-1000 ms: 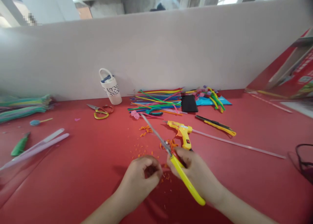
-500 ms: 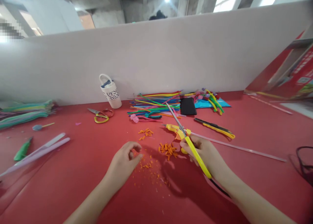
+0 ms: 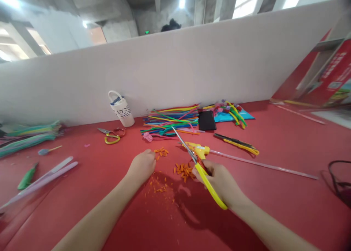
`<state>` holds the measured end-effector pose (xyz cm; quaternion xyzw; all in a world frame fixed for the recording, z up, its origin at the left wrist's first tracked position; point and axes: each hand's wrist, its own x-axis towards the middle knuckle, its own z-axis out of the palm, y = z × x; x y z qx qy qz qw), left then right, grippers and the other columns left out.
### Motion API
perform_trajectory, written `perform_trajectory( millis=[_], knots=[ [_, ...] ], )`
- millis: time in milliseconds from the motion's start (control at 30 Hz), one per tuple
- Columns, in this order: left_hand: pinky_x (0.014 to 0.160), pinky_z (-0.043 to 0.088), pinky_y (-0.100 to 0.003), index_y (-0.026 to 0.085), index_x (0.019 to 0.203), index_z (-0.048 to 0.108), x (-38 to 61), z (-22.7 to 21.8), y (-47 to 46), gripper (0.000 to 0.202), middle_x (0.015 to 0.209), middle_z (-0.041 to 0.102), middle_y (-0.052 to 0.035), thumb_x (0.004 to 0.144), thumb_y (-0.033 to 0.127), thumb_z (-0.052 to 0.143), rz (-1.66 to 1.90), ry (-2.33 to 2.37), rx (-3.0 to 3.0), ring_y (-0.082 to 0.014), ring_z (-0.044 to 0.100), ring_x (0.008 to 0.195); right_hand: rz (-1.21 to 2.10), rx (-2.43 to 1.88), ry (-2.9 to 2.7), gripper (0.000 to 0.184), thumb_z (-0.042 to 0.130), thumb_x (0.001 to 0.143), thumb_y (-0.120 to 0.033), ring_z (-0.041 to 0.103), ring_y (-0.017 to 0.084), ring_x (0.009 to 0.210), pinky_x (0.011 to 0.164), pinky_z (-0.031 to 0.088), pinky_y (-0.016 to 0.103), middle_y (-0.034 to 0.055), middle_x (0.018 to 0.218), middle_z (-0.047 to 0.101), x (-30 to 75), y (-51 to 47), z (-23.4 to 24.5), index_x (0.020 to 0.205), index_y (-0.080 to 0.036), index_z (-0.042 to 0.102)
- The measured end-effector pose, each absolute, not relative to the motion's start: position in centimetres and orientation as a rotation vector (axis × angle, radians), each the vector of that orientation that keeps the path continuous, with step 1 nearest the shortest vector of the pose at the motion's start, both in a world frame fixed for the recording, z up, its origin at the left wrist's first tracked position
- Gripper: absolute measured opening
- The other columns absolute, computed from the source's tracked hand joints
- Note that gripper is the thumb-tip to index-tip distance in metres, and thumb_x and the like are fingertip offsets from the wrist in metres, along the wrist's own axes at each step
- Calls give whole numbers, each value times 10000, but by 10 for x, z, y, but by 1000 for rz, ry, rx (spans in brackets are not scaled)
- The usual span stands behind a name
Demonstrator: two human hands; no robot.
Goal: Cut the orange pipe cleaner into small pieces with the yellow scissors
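My right hand (image 3: 219, 178) grips scissors (image 3: 206, 183) with yellow handles, their long metal blades angled up and left over the table. Beneath and left of them lies a pile of small orange pieces (image 3: 184, 171). My left hand (image 3: 143, 165) is low at the table, its fingers curled in beside a smaller group of orange pieces (image 3: 161, 152). What those fingertips hold, if anything, is hidden. Orange crumbs (image 3: 160, 189) are scattered between my hands. Just beyond the blades rests a yellow hot glue gun (image 3: 199, 148) with a long clear glue stick (image 3: 263, 165) in its back.
Pipe cleaners (image 3: 172, 116) are heaped at the white partition (image 3: 175, 68), next to a black flat object (image 3: 207, 120). A white cup (image 3: 122, 111) and other scissors (image 3: 112, 137) stand left of them. A yellow-and-black cutter (image 3: 237, 143) lies right; a green-handled tool (image 3: 27, 178) lies far left.
My left hand has moved forward to the smaller orange group, its fingers curling under. The right hand still holds the scissors, their blades more open now. The view has shifted slightly.
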<state>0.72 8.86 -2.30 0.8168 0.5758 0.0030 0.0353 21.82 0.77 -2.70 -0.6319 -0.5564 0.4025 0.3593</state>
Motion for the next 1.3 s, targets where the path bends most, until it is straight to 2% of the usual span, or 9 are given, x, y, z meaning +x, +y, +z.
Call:
perform_trajectory(
  millis=[133, 233, 400, 533, 700, 867, 1033, 1133, 1300],
  knots=[
    [693, 367, -312, 143, 696, 570, 6, -23, 87, 175, 781, 570, -113, 736, 148, 399, 226, 1765, 2400, -214, 536, 781, 1038, -1614, -1439, 203, 472, 664, -356, 262, 75, 464, 415, 190, 206, -73, 505, 281, 217, 7, -28, 577, -199, 378],
    [659, 376, -292, 155, 727, 559, 4, -15, 77, 173, 782, 575, -84, 733, 182, 388, 390, 1744, 2244, -195, 531, 754, 1032, -1600, -1442, 206, 471, 668, -354, 270, 76, 472, 421, 199, 204, -69, 515, 290, 216, 6, -27, 571, -198, 376],
    [398, 317, -194, 152, 737, 565, 10, -4, 39, 236, 550, 553, -4, 740, 326, 405, 403, 1487, 1939, -90, 437, 419, 1101, -1512, -1484, 165, 494, 651, -317, 325, 78, 481, 426, 226, 198, -60, 524, 356, 206, 1, -16, 577, -188, 421],
    [347, 199, -170, 127, 706, 559, 17, -6, 14, 139, 517, 513, 15, 664, 251, 509, 496, 1107, 1257, -36, 310, 350, 1294, -1458, -1517, 122, 479, 660, -271, 310, 66, 448, 402, 225, 189, -73, 495, 348, 187, -6, -6, 592, -185, 425],
    [346, 172, -180, 107, 625, 579, 17, -13, 7, 88, 496, 510, 9, 622, 159, 508, 508, 930, 1075, -32, 308, 347, 1373, -1355, -1553, 199, 488, 639, -181, 269, 42, 444, 385, 208, 167, -86, 487, 335, 171, -12, -1, 525, -191, 325],
    [364, 209, -181, 103, 640, 602, 15, -12, 6, 125, 501, 519, 4, 621, 152, 489, 521, 929, 1142, -46, 344, 372, 1493, -1355, -1590, 122, 462, 661, -160, 295, 34, 365, 356, 212, 164, -100, 420, 349, 168, -11, 5, 572, -188, 382],
    [379, 209, -194, 125, 623, 577, 13, -12, 5, 116, 520, 525, 8, 653, 209, 503, 522, 982, 1229, -53, 330, 384, 1417, -1409, -1543, 181, 495, 632, -138, 300, 27, 370, 355, 210, 158, -102, 436, 343, 165, -8, 3, 542, -190, 347],
    [411, 248, -201, 148, 606, 546, 12, -14, 6, 78, 516, 490, 27, 645, 163, 480, 469, 1048, 1341, -66, 349, 412, 1424, -1398, -1483, 136, 459, 647, -142, 296, 29, 356, 360, 224, 162, -106, 434, 333, 167, -9, 1, 569, -195, 362],
    [559, 333, -231, 162, 436, 436, 11, -17, 10, 272, 624, 455, 4, 705, 198, 446, 667, 1268, 1851, -107, 438, 570, 1381, -1457, -1442, 112, 459, 652, -203, 317, 42, 348, 359, 229, 175, -104, 426, 328, 179, -7, 0, 588, -203, 367]
  ],
)
